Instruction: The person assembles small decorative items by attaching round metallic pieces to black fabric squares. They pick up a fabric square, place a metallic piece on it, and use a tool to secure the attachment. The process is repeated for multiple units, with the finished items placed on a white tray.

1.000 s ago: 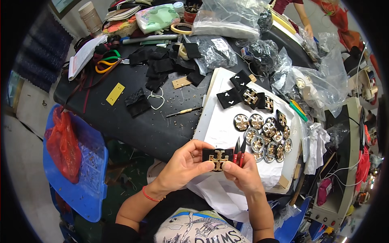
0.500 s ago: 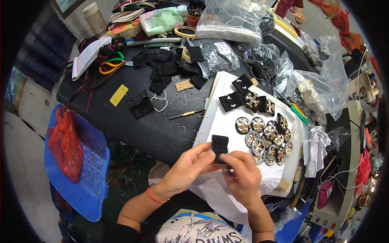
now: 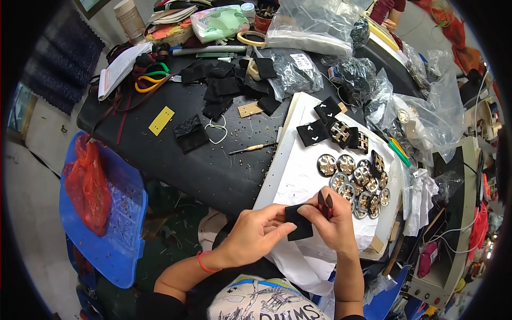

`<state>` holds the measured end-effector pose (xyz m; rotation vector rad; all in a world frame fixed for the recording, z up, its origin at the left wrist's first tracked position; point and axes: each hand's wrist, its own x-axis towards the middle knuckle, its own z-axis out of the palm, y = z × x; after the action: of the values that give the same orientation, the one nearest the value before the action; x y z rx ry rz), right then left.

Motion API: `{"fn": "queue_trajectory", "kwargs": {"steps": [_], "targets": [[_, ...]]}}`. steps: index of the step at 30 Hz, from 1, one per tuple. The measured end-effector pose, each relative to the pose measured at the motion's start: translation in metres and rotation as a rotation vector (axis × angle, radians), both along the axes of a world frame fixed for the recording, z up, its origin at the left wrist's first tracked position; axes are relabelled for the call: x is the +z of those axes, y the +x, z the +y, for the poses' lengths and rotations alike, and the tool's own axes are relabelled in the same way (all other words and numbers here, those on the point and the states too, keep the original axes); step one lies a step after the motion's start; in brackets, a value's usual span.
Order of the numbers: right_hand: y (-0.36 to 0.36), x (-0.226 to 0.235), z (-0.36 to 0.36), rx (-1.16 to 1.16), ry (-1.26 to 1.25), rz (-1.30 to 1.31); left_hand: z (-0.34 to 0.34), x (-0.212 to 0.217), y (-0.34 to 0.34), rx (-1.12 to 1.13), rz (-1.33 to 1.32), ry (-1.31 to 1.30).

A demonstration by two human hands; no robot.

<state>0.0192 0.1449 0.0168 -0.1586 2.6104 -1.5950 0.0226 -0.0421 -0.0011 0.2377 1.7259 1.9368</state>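
My left hand (image 3: 247, 233), a red cord round its wrist, pinches the left edge of a flat black square piece (image 3: 302, 230), perhaps fabric or leather. The thumb of my right hand (image 3: 337, 228) presses on the upper right of that piece. Also in my right hand is a small tool (image 3: 326, 201) with two dark jaws pointing up and some red below them; its exact kind is unclear. Just beyond my hands, round black, silver and gold ornaments (image 3: 346, 164) lie on white paper. Black squares with small metal prongs (image 3: 313, 132) lie at the board's far end.
The white board (image 3: 288, 120) rests over the dark table (image 3: 208, 170). On the table are a thin pointed tool (image 3: 250, 149), a yellow plate (image 3: 161, 120), orange-green scissors (image 3: 152, 80) and black pieces (image 3: 190, 136). Plastic bags (image 3: 298, 72) crowd the back. A blue bin (image 3: 140, 213) stands left.
Both hands have moved slightly down with the black piece, which now shows broader and turned. The right hand has rotated, bringing the tool's dark jaws into sight. The view has shifted slightly.
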Motion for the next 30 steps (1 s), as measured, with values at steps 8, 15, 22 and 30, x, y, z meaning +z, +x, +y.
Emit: {"fn": "queue_trajectory", "kwargs": {"steps": [8,15,22,30], "targets": [[0.004,0.006,-0.012,0.035,0.126,0.384,-0.006,-0.006,-0.004,-0.033,-0.182,0.274],[0.011,-0.01,-0.025,-0.187,0.134,0.394,0.014,-0.016,0.006,0.14,-0.102,0.271],[0.015,-0.005,-0.009,-0.236,-0.434,-0.25,0.016,-0.013,0.0,0.032,-0.33,0.421],[0.008,0.012,0.005,0.026,-0.418,-0.456,0.011,-0.01,0.001,0.022,-0.326,0.414]]}}
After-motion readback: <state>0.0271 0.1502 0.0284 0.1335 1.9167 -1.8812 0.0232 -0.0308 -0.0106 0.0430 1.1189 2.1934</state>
